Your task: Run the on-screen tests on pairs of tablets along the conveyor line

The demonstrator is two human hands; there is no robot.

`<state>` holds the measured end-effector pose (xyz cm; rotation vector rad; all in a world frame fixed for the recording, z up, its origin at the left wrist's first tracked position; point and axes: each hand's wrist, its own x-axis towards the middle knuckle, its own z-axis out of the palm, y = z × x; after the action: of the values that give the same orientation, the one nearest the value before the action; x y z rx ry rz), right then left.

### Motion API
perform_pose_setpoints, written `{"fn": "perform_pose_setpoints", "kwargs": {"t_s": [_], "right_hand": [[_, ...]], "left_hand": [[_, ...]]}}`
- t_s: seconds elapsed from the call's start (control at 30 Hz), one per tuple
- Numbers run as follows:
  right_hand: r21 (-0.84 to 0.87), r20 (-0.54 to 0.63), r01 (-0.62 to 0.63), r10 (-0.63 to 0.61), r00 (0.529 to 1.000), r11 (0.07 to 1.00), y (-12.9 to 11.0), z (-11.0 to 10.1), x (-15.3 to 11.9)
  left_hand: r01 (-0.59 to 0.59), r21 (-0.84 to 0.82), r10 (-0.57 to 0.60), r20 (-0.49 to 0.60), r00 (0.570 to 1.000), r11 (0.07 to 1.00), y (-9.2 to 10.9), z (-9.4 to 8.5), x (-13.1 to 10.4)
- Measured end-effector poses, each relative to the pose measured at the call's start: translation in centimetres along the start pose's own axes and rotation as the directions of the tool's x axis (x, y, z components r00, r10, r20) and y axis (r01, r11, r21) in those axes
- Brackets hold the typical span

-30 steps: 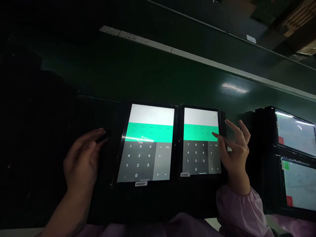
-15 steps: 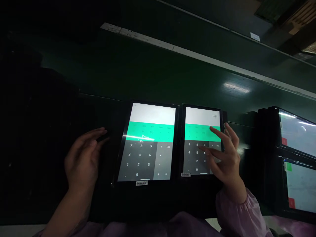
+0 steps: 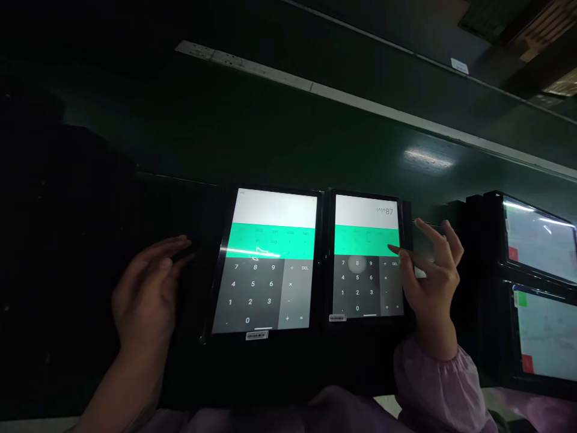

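Note:
Two lit tablets lie side by side on the dark green surface, each showing a calculator with a green band. The left tablet (image 3: 265, 264) has a blank display area. On the right tablet (image 3: 366, 255) the display shows characters ending in 87, and a pale round spot surrounds its 8 key. My right hand (image 3: 435, 276) is over that tablet's right edge, index finger pointing at the green band, other fingers spread, nothing held; whether the fingertip touches the glass cannot be told. To the left of the left tablet, my left hand (image 3: 148, 288) rests with loosely curved, parted fingers, holding nothing.
At the right edge are two more devices in dark frames, an upper screen (image 3: 541, 237) and a lower screen (image 3: 547, 337), with red and green patches. A pale strip (image 3: 311, 87) crosses the green surface behind the tablets. Brown slatted items (image 3: 547, 36) are at the top right.
My right hand has moved right, off the number keys. The right tablet's display text has changed and now ends in 87, with the pale spot on the 8 key. My left hand looks unchanged.

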<state>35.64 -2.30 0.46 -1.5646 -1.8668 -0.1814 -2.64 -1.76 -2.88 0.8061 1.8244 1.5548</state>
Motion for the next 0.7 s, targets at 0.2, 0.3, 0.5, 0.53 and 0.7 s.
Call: {"fn": "perform_pose_setpoints", "kwargs": {"t_s": [0.2, 0.3, 0.5, 0.53, 0.7], "right_hand": [[-0.071, -0.039, -0.051, 0.048, 0.998, 0.996, 1.6, 0.4, -0.4], [-0.052, 0.004, -0.030, 0.030, 1.000, 0.998, 1.0, 0.6, -0.4], [-0.040, 0.034, -0.010, 0.012, 0.999, 0.999, 0.7, 0.6, -0.3], [-0.047, 0.005, -0.027, 0.027, 1.000, 0.999, 0.9, 0.6, -0.3], [-0.031, 0.026, -0.016, 0.016, 1.000, 0.999, 1.2, 0.8, -0.6]], "left_hand": [[-0.005, -0.014, 0.005, 0.008, 1.000, 1.000, 0.2, 0.1, 0.0], [0.013, -0.014, -0.013, 0.001, 1.000, 1.000, 0.3, 0.2, 0.0], [0.004, 0.002, -0.004, 0.003, 1.000, 1.000, 0.5, 0.3, -0.1], [0.009, 0.005, -0.009, 0.007, 1.000, 1.000, 0.5, 0.3, -0.1], [0.045, 0.032, -0.048, 0.086, 0.995, 0.998, 0.5, 0.0, -0.3]]}}
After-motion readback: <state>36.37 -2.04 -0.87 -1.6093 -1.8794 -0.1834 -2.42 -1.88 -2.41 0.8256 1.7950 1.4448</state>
